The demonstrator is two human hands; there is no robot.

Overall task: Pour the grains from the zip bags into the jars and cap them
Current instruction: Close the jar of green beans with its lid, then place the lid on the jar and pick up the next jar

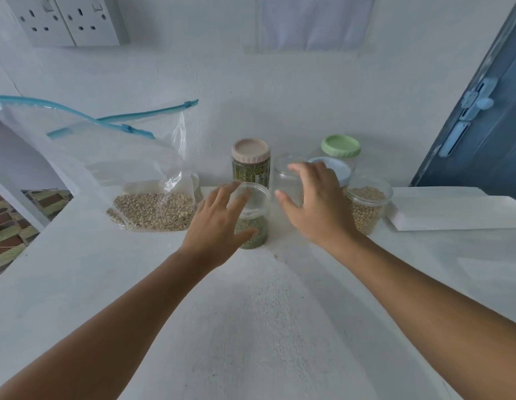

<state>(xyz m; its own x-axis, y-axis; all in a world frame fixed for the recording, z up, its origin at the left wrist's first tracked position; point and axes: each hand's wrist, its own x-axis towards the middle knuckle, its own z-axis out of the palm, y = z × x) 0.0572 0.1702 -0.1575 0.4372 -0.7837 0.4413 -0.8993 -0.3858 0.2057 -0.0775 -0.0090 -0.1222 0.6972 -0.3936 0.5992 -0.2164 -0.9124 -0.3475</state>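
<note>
A: Where does the job stand?

B: Partway, I'd judge. On the white counter (251, 327) one jar of green grains wears a pink lid (251, 150). In front of it an uncapped jar of green grains (252, 215) stands about half full. To the right an uncapped jar of pale beans (366, 206) sits beside an empty clear jar (287, 180).

A: And the hands?

B: Both hold nothing. The left hand (219, 223) has its fingers spread and straight, reaching over the half-full green jar; whether it touches the rim I cannot tell. The right hand (317, 206) is spread wide too, in front of the empty jar.

A: Any bags left?

B: One zip bag (130, 168) with a blue slider stands to the left, slumped open, pale beans pooled at its bottom. A second blue zip strip crosses behind it.

A: Lids?

B: A light blue lid (336, 168) lies behind the right hand, and a green lid (341, 146) sits on a jar at the back.

A: So the next move?

B: Probably capping the open green jar, or emptying that bag. Capping calls for fetching a lid first; pouring calls for steadying a jar while lifting the floppy bag.
</note>
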